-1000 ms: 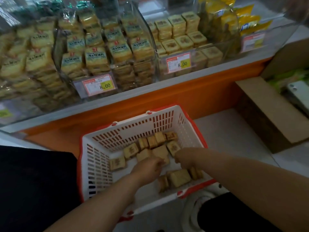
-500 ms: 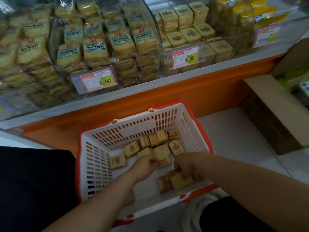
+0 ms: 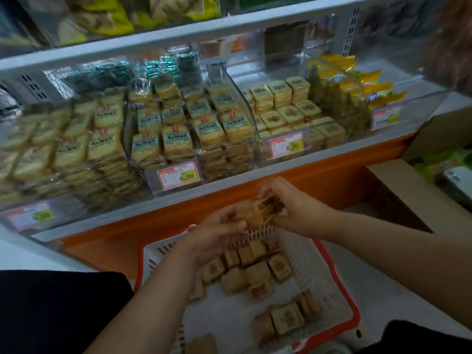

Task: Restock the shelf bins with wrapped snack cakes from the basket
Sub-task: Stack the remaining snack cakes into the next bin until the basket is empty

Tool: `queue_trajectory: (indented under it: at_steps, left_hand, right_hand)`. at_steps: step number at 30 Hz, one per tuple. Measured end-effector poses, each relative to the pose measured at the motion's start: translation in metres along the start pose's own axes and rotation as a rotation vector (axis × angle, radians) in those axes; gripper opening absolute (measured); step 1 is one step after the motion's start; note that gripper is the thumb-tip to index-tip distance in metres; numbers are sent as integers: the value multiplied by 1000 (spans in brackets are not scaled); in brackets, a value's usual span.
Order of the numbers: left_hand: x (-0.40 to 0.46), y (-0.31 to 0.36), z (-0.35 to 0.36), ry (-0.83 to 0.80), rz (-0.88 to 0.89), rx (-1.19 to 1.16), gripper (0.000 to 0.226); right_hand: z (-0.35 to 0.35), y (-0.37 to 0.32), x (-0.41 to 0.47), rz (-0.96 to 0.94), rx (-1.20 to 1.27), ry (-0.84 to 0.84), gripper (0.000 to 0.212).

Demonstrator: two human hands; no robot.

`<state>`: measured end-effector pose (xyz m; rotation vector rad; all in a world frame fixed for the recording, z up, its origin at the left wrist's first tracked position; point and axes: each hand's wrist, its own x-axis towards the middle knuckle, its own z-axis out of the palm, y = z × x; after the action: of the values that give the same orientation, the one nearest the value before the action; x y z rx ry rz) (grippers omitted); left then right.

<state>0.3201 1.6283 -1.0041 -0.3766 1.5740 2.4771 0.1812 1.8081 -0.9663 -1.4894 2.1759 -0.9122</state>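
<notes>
While both hands, left hand (image 3: 217, 232) and right hand (image 3: 296, 208), clasp a loose stack of cakes (image 3: 258, 210) above the basket's (image 3: 350, 300) far rim, it looks precarious. Uneven squeezing could spill some.

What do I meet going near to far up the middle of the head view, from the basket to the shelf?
Basket with loose snack cakes → left hand and right hand holding a bunch of cakes → orange shelf front → price tag → clear bin of stacked cakes.
</notes>
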Motion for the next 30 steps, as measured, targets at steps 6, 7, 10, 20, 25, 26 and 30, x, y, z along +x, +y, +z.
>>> queue_trajectory:
  at_steps: [6, 7, 10, 20, 25, 26, 30]
  left_hand:
    - [-1, 59, 26, -6, 49, 251, 71]
    - [-2, 65, 27, 2, 48, 282, 75]
    - [2, 85, 34, 13, 104, 458, 80]
    - [58, 119, 81, 282, 232, 930, 105]
    - [133, 153, 115, 396, 269, 870, 103]
    - [152, 158, 121, 416, 262, 870, 102]
    - [225, 174, 128, 485, 217, 943, 85]
  right_hand:
    - [-40, -16, 0, -209, -205, 150, 51]
    - [-42, -16, 1, -226, -230, 165, 50]
    - [-55, -14, 5, -328, -348, 256, 49]
    - [-131, 71, 13, 194, -488, 738, 48]
    - [-156, 109, 20, 358, -465, 796, 46]
    - [-158, 112, 21, 384, -418, 800, 45]
    - [-157, 119, 26, 386, -368, 849, 39]
